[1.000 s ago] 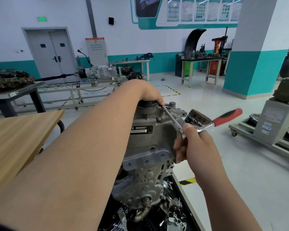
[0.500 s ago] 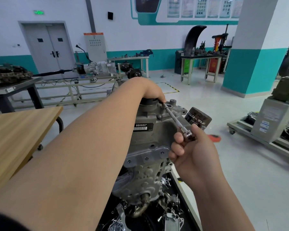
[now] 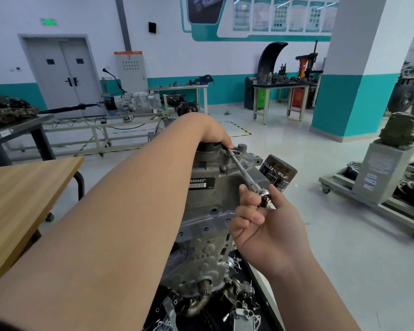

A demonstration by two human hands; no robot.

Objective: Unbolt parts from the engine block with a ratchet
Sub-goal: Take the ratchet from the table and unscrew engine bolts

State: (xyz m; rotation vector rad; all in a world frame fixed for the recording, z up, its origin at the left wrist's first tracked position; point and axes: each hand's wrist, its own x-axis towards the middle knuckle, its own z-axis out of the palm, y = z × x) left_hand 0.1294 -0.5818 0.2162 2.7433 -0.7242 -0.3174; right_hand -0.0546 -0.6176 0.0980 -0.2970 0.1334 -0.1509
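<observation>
Steadying the ratchet (image 3: 263, 194) at its head, your right hand (image 3: 268, 228) pinches the stiff, slick steel where the long extension (image 3: 243, 172) meets it, socket end atop the heavy engine block (image 3: 208, 201). Your left hand (image 3: 214, 133) covers that end, its grip hidden. The red handle, swung out right a second ago, now hides behind your hand.

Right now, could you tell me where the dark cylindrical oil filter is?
Head view, right of centre: the dark cylindrical oil filter juts from the grey engine block's right side, just beyond the right hand.
</observation>
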